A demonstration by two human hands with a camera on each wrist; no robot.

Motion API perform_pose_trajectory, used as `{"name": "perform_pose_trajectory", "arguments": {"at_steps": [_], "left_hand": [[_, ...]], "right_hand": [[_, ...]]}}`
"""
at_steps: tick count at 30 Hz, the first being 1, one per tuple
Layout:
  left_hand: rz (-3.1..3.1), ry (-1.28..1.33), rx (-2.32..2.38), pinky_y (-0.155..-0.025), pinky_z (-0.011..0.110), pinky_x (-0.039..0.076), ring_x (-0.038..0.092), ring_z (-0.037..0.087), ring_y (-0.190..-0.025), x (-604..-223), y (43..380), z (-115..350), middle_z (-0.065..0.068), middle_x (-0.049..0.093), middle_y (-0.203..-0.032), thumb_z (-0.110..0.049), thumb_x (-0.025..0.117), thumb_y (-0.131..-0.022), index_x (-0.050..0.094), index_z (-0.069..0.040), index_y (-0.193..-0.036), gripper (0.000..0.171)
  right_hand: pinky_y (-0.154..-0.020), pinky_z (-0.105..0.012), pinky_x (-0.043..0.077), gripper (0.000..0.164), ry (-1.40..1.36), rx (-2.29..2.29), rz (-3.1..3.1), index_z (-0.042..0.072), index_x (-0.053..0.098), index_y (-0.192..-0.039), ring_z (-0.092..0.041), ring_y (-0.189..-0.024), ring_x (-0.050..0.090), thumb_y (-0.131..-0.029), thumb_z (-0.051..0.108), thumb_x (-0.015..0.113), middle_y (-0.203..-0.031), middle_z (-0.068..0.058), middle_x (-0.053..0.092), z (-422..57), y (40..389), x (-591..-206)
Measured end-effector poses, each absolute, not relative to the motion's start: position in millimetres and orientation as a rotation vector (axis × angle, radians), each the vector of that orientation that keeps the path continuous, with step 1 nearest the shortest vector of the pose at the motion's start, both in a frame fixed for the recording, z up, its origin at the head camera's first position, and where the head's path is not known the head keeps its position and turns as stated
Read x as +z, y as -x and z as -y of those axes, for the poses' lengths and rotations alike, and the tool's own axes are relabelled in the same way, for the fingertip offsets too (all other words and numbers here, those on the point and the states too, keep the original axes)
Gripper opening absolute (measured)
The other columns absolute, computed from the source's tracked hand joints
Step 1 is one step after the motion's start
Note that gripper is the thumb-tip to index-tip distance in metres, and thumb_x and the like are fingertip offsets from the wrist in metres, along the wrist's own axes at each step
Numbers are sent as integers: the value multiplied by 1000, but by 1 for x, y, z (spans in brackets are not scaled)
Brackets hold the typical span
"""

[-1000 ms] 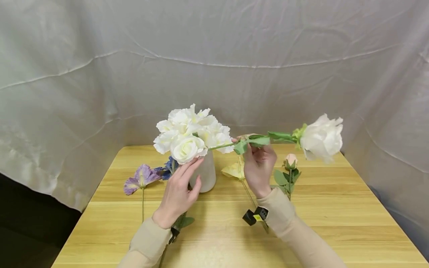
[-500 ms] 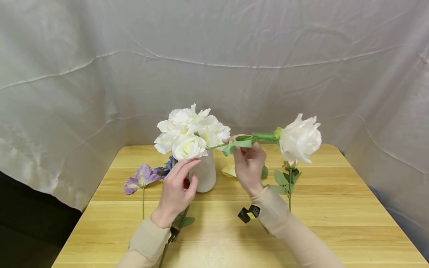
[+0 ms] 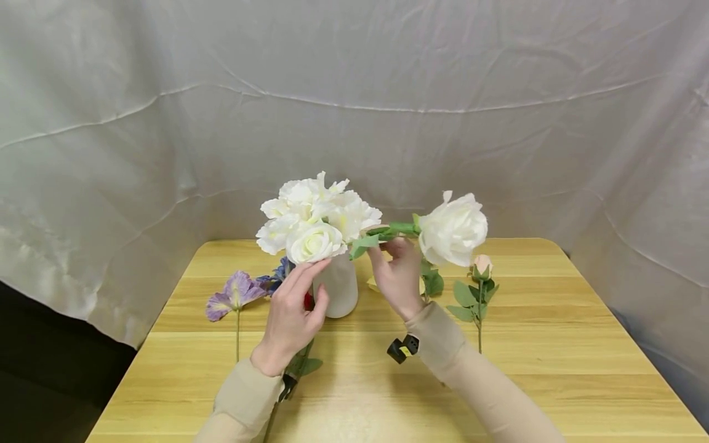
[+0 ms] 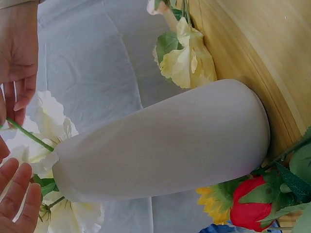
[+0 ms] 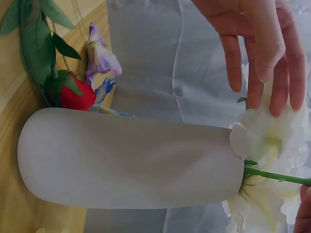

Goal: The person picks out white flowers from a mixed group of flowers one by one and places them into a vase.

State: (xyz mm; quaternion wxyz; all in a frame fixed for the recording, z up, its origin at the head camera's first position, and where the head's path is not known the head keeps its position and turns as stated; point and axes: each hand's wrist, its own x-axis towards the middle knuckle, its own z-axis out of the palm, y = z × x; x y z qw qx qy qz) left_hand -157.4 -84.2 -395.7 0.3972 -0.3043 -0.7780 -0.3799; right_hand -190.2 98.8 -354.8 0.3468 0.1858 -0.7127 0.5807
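Observation:
My right hand point(image 3: 396, 271) pinches the leafy green stem of a white artificial rose point(image 3: 453, 229), held nearly level with its bloom to the right. The bare end of this stem point(image 5: 274, 175) is in the mouth of a tall white vase point(image 4: 165, 145). White flowers point(image 3: 301, 203) with ruffled petals fill the vase top, along with a smaller white rose point(image 3: 314, 242) at the front. My left hand point(image 3: 290, 314) has its fingers extended, the tips touching the underside of that front rose. In the right wrist view, the left fingers point(image 5: 279, 92) lie against white petals.
On the wooden table point(image 3: 354, 394), a purple flower point(image 3: 235, 295), a blue flower point(image 3: 277, 277) and a red rose point(image 4: 250, 204) lie left of the vase. A yellow flower point(image 4: 187, 58) and a pink rosebud point(image 3: 482, 265) lie to the right. Grey cloth point(image 3: 354, 123) hangs behind.
My right hand has moved left toward the vase, carrying the white rose with it as the stem goes farther into the blooms. The left hand has barely shifted.

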Motion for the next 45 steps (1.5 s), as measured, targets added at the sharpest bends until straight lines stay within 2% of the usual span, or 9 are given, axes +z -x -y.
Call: {"name": "perform_pose_trajectory", "arguments": {"at_steps": [3,6,11,17,21,24,29,38,45], "left_hand": [[1985,766,-957,-72,23,47,66,28,-95,-396,157,84,14,69,-118,1,59,-87,65,-2,-129,43],[1997,764,-951,-67,21,44,65,26,-91,-395,157,84,14,69,-119,1,59,-88,65,-3,-129,42],[2005,768,-943,-62,18,39,59,19,-85,-395,157,83,13,68,-119,1,60,-88,65,-3,-129,42],[2010,766,-944,-62,18,38,59,18,-85,-394,157,83,13,68,-119,1,60,-88,65,-3,-130,42],[2010,765,-949,-64,19,39,62,22,-88,-394,158,82,13,68,-119,1,60,-88,65,-2,-129,41],[2006,765,-948,-65,20,41,63,25,-90,-394,158,83,13,68,-119,2,61,-88,65,-2,-129,41],[2005,764,-946,-64,21,43,62,22,-89,-395,159,83,13,68,-118,1,61,-88,65,-3,-129,42],[2021,763,-952,-60,17,37,57,16,-82,-395,157,83,12,67,-118,1,60,-88,65,-3,-128,40],[2016,757,-960,-60,17,39,58,16,-82,-395,157,83,12,67,-117,1,60,-88,66,-3,-127,40]], "right_hand": [[-68,-25,57,15,-391,1465,2021,-6,72,-103,-32,-84,75,-94,4,66,-99,-23,75,-97,189,-353],[-65,-31,58,20,-352,1462,2189,-3,71,-107,-37,-89,74,-97,13,65,-102,-22,75,-96,188,-350],[-71,-38,59,23,-352,1402,2339,-4,71,-104,-34,-88,71,-98,16,63,-99,-22,75,-94,191,-345],[-67,-34,56,20,-343,1348,2329,-1,75,-91,-30,-76,71,-94,14,63,-82,-18,75,-90,198,-342],[-76,-37,61,18,-333,1460,2249,-7,71,-101,-33,-85,75,-91,5,61,-93,-23,76,-86,201,-344],[-77,-36,63,21,-390,1585,2135,-8,68,-108,-37,-90,75,-92,-1,58,-101,-27,74,-84,205,-348],[-69,-25,61,18,-479,1597,2059,-6,72,-104,-35,-81,76,-93,0,59,-97,-25,76,-83,211,-356],[-58,-23,57,11,-578,1417,2114,-7,72,-94,-28,-68,68,-85,-6,67,-84,-20,71,-87,220,-367],[-60,-22,59,22,-563,1573,2068,-5,64,-107,-26,-72,70,-86,-5,67,-91,-21,70,-88,215,-372]]}}
